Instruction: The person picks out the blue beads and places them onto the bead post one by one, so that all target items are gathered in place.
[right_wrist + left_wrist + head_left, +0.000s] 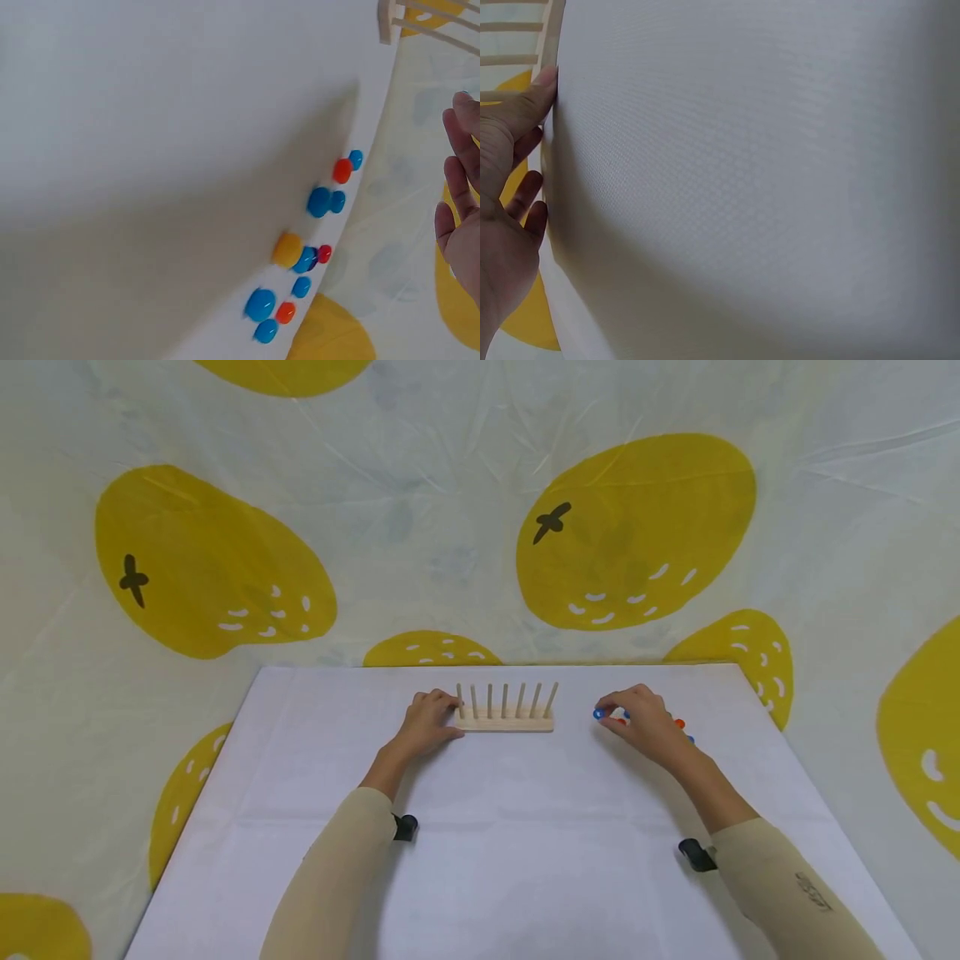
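A pale wooden peg stand point(504, 724) with a row of several upright pegs sits toward the back of the table. My left hand point(431, 723) holds its left end, the thumb along the front edge of the base and the fingers behind. In the left wrist view the thumb point(536, 97) lies on the edge of the base. To the right of the stand, my right hand point(641, 717) pinches a blue bead point(598, 714) between thumb and index finger, raised above the table. No bead shows on the pegs.
Loose beads in blue, orange, red and yellow lie on the white cloth under and behind the right hand, among them a yellow bead point(287, 250) and a blue bead point(260, 305). A curtain point(450, 527) with yellow fruit print hangs behind the table point(495, 877).
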Available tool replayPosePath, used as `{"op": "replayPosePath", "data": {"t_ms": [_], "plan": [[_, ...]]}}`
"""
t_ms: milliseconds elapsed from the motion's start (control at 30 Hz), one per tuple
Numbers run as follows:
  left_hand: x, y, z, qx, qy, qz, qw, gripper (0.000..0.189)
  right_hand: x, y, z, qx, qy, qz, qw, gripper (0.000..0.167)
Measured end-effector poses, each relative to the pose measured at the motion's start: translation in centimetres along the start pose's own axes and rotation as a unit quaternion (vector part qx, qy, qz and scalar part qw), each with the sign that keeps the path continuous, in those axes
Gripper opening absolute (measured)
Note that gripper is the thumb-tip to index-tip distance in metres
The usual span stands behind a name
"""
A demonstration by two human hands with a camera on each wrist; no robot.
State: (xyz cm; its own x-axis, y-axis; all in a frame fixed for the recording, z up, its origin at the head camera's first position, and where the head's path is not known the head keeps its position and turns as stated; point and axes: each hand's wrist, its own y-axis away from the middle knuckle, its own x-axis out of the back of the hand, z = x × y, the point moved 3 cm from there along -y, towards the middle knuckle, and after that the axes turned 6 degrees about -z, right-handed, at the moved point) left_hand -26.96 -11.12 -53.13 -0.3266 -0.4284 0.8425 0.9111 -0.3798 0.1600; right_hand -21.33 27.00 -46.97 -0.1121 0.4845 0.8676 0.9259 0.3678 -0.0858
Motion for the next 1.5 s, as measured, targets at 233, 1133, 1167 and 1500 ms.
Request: {"op": "replayPosePath", "data": {"t_ms": [233, 1133, 1167, 1500], "plan": [[0.3, 0.3, 0.3, -0.003, 0.008, 0.003, 1.0000, 0.058, 0.7, -1.4, -2.2, 0.028, -0.001, 0.018, 0.9995, 0.018], [0.0, -0.1, 0.1, 0.000, 0.012, 0.011, 0.9999, 0.058, 0.6, -9.1, -11.4, 0.119, -0.020, 0.034, 0.9922, 0.020], [0.0, -0.2, 0.1, 0.000, 0.013, 0.009, 0.9999, 0.058, 0.5, -9.3, -11.6, 0.118, -0.021, 0.030, 0.9924, 0.020], [0.0, -0.2, 0.0, 0.007, 0.010, 0.001, 0.9999, 0.058, -1.9, -11.3, -13.9, 0.117, 0.014, -0.002, 0.9930, 0.021]]}}
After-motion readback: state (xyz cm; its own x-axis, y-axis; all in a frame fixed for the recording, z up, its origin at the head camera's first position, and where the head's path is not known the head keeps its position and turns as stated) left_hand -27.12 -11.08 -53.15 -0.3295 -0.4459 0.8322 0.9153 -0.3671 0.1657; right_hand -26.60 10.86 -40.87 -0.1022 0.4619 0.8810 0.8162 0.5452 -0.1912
